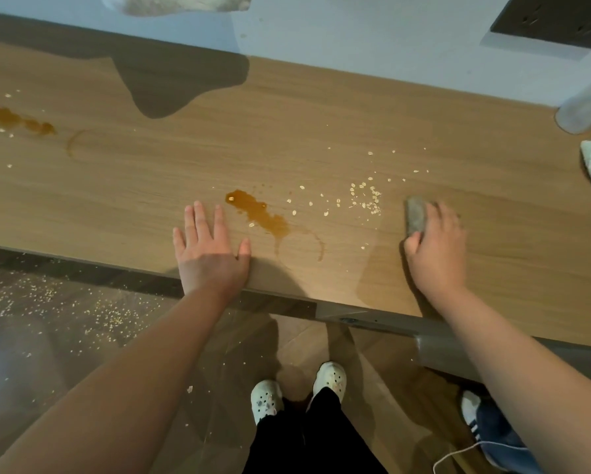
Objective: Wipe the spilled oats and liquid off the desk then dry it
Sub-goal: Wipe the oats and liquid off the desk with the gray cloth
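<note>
Pointing lengthwise at the wall (355,46), grey sponge (415,215) in right hand (436,256).

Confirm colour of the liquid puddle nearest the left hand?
Amber-brown puddle on the light wood desk, clearest in the head view.

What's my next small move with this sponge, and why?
Probably sweep the sponge in your right hand leftward across the desk: loose oats lie just left of it, then the brown puddle. Your left hand rests flat beside that puddle, so stop short of it.
</note>
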The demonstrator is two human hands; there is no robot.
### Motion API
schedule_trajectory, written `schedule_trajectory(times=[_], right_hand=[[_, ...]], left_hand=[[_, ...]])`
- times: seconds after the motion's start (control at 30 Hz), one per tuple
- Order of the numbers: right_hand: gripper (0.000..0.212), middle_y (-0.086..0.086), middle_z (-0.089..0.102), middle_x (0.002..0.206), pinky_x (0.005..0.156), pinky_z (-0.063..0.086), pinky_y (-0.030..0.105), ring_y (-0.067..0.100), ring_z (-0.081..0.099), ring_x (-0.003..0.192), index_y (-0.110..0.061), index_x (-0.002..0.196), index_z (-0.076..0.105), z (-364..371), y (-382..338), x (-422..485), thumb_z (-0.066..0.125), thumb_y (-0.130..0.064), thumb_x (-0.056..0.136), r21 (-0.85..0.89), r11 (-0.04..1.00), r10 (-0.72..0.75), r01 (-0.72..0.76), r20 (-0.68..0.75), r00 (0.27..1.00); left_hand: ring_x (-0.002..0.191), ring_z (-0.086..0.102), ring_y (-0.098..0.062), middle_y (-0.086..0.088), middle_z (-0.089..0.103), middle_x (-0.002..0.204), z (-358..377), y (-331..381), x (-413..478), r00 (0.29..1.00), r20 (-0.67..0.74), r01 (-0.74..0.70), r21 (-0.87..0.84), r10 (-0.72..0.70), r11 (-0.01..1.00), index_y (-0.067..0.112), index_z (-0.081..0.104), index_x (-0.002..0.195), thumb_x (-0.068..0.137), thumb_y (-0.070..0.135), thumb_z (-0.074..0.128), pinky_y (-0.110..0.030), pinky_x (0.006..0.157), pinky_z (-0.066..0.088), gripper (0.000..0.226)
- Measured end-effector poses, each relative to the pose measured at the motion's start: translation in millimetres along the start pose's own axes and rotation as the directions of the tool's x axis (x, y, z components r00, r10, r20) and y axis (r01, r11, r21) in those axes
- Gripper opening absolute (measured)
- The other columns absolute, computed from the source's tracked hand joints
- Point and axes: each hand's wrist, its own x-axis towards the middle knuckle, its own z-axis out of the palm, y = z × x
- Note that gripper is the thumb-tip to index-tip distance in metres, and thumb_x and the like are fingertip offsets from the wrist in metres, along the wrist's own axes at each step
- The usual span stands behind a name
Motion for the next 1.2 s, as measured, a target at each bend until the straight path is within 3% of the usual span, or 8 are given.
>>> schedule_trajectory(times=[0.1, 0.27, 0.43, 0.6, 0.77, 0.97, 1.1, 1.2], right_hand=[[0.058, 0.019, 0.030, 0.156, 0.117, 0.019, 0.055, 0.038, 0.025, 0.143, -0.003, 0.145, 0.036, 6.3, -26.0, 5.1, 0.046, -0.017, 0.090, 0.088, 0.953, 0.297, -0.289, -0.102, 0.949], [0.057, 0.016, 0.026, 0.157, 0.121, 0.016, 0.049, 0.034, 0.021, 0.146, -0.005, 0.149, 0.031, 6.6, -9.9, -7.9, 0.043, -0.018, 0.095, 0.010, 0.999, -0.053, 0.053, 0.008, 0.999], [0.055, 0.019, 0.031, 0.155, 0.118, 0.019, 0.054, 0.039, 0.026, 0.143, -0.005, 0.146, 0.036, 5.3, -10.7, 21.0, 0.046, -0.019, 0.094, 0.116, 0.890, 0.455, -0.440, -0.181, 0.872], [0.056, 0.019, 0.027, 0.157, 0.120, 0.013, 0.049, 0.037, 0.021, 0.145, -0.004, 0.148, 0.032, 5.4, 12.7, 34.3, 0.043, -0.019, 0.095, 0.046, 0.975, 0.219, -0.215, -0.101, 0.971], [0.056, 0.023, 0.034, 0.151, 0.116, 0.021, 0.055, 0.041, 0.029, 0.140, -0.001, 0.144, 0.037, -5.0, 24.5, 100.3, 0.046, -0.019, 0.092, 0.056, 0.902, 0.432, -0.428, -0.160, 0.888], [0.056, 0.018, 0.025, 0.158, 0.122, 0.012, 0.047, 0.036, 0.020, 0.146, -0.004, 0.149, 0.031, -2.2, 23.7, 108.6, 0.043, -0.017, 0.096, 0.027, 0.996, -0.086, 0.086, -0.008, 0.996], [0.056, 0.021, 0.033, 0.153, 0.118, 0.020, 0.052, 0.039, 0.027, 0.142, -0.002, 0.145, 0.037, -6.6, 31.2, 141.2, 0.046, -0.018, 0.092, 0.069, 0.952, 0.306, -0.299, -0.149, 0.940], [0.057, 0.016, 0.026, 0.158, 0.120, 0.014, 0.049, 0.036, 0.021, 0.146, -0.006, 0.148, 0.032, -0.1, -11.2, 135.6, 0.042, -0.018, 0.093, 0.040, 0.995, 0.096, -0.093, -0.082, 0.992]], left_hand=[[0.150, -0.004, -0.029, -0.016, -0.004, 0.163, -1.2, 0.6, 0.1, 1.000, 0.012, 0.008, 0.008, -0.008, 1.000, 0.014, 0.004, 0.156, 0.097, 0.053, 0.026, -0.048, 0.121, 0.002, 0.074], [0.150, -0.010, -0.024, -0.008, -0.008, 0.164, -19.0, 13.0, 11.1, 0.998, 0.017, 0.063, -0.141, -0.061, 0.988, 0.015, 0.003, 0.156, 0.098, 0.049, 0.034, -0.051, 0.120, -0.003, 0.074], [0.150, -0.011, -0.025, -0.005, -0.006, 0.164, -32.8, 65.2, 57.5, 0.988, -0.065, -0.152, -0.158, 0.143, 0.976, 0.017, 0.010, 0.156, 0.100, 0.042, 0.030, -0.053, 0.119, -0.001, 0.064], [0.150, -0.003, -0.031, -0.011, 0.004, 0.164, -35.6, 109.7, 132.3, 0.969, 0.011, -0.244, -0.103, 0.246, 0.964, 0.013, 0.027, 0.152, 0.102, 0.030, 0.030, -0.050, 0.121, 0.006, 0.052], [0.150, -0.003, -0.031, -0.009, 0.001, 0.164, -31.7, 107.5, 179.1, 0.967, 0.050, -0.250, -0.017, 0.251, 0.968, 0.014, 0.011, 0.157, 0.105, 0.032, 0.023, -0.047, 0.122, 0.006, 0.056], [0.151, 0.002, -0.029, -0.011, 0.007, 0.163, -25.7, 109.1, 187.4, 0.967, -0.034, -0.253, -0.019, 0.252, 0.967, 0.012, 0.017, 0.155, 0.102, 0.026, 0.029, -0.046, 0.122, 0.008, 0.056], [0.151, 0.000, -0.027, -0.009, 0.005, 0.164, -26.9, 110.0, 186.5, 0.969, -0.042, -0.243, -0.019, 0.242, 0.970, 0.015, 0.015, 0.155, 0.102, 0.026, 0.029, -0.044, 0.122, 0.007, 0.057], [0.151, -0.002, -0.025, -0.007, 0.003, 0.164, -26.0, 111.8, 187.2, 0.971, -0.035, -0.238, -0.011, 0.237, 0.971, 0.017, 0.013, 0.156, 0.102, 0.026, 0.029, -0.044, 0.122, 0.006, 0.057]])
